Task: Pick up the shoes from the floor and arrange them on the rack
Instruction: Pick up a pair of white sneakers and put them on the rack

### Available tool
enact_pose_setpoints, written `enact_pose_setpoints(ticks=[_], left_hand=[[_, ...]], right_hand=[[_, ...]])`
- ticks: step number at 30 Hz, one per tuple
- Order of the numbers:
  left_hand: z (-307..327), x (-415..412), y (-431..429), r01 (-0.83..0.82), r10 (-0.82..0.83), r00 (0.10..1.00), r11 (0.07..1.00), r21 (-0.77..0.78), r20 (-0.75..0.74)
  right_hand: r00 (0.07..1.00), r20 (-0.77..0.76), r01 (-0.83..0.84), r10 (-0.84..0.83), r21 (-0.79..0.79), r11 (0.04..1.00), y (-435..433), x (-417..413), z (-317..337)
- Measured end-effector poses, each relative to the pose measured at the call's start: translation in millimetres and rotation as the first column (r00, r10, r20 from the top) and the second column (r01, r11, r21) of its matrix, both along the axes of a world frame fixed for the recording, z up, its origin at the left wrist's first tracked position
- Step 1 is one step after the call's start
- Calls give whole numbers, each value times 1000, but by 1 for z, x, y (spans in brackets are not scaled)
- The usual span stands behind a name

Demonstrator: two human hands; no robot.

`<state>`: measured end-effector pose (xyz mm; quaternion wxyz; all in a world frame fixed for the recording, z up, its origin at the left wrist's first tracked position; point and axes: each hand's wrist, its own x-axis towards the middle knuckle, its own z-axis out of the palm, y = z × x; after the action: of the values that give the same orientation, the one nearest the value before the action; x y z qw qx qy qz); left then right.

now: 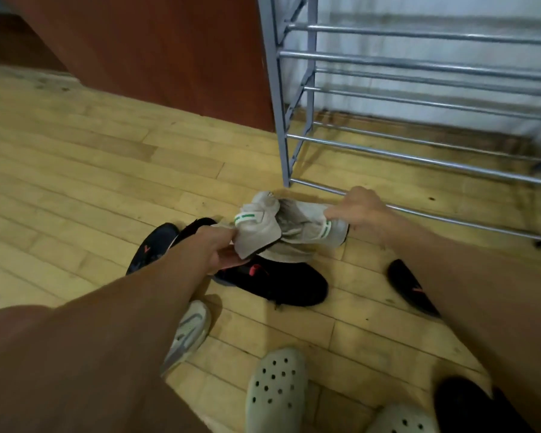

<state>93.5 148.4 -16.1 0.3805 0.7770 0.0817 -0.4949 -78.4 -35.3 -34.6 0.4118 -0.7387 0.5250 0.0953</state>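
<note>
Reaching hands: both arms stretch forward and down, low over the wooden floor (pixel 75 170).
Left hand (pixel 219 251): closed around the heel of one beige shoe (pixel 256 235).
Right hand (pixel 361 210): pinching the heel of the other beige shoe (pixel 306 223).
Beige pair: touching, just in front of the rack (pixel 419 64)'s lower left corner.
Black sneakers (pixel 278 282): lying on the floor under and beside the hands.

You see a grey metal rack (pixel 419 98) at the upper right with smooth, shiny bars. The yellow wood plank floor (pixel 75 170) looks worn and matt. At the centre, the beige cloth shoes (pixel 281 226) look soft. The pale perforated clog (pixel 275 392) at the bottom looks like matt plastic.
</note>
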Motion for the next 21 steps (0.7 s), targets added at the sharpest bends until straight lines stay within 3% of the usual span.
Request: enact_pose_setpoints(ticks=[5, 11, 16, 21], left_hand=[[10, -54, -5, 204, -204, 978, 979, 1, -32], [-8, -98, 10, 239, -237, 967, 971, 10, -94], [-8, -104, 21, 439, -429, 897, 892, 107, -108], [8, -98, 12, 514, -513, 858, 850, 114, -45]], right_hand=[[982, -190, 23, 2, 130, 991, 12, -93, 11], [908, -419, 52, 27, 176, 983, 53, -183, -1], [939, -326, 153, -107, 117, 981, 86, -201, -18], [942, -282, 215, -182, 87, 973, 81, -211, 1]])
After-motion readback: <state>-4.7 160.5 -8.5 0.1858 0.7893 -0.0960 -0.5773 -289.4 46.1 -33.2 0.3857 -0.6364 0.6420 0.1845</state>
